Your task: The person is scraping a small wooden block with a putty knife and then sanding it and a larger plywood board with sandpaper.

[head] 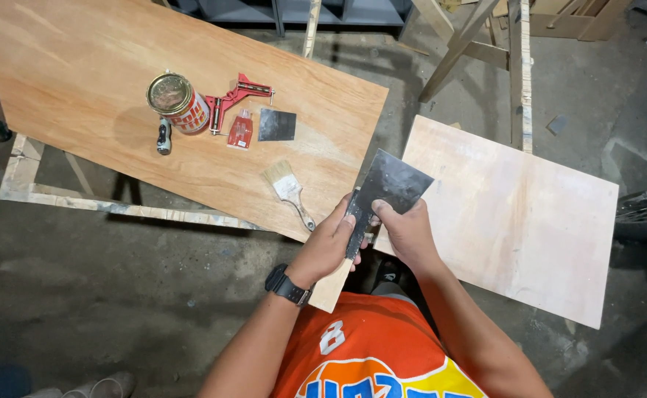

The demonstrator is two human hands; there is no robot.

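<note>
Both hands are gripping stuff at the plywood sheet (80, 66)'s near corner: left hand (329, 247) pinching probably a narrow scraper (352, 232), right hand (410, 234) steadying a wide putty knife (391, 183) against it.

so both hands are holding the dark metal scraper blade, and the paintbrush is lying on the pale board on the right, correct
Not quite. Both the left hand and right hand do hold the dark metal scraper blade, but the paintbrush lies on the orange-brown plywood sheet, near its lower edge, not on the pale board. The head view shows this.
</note>
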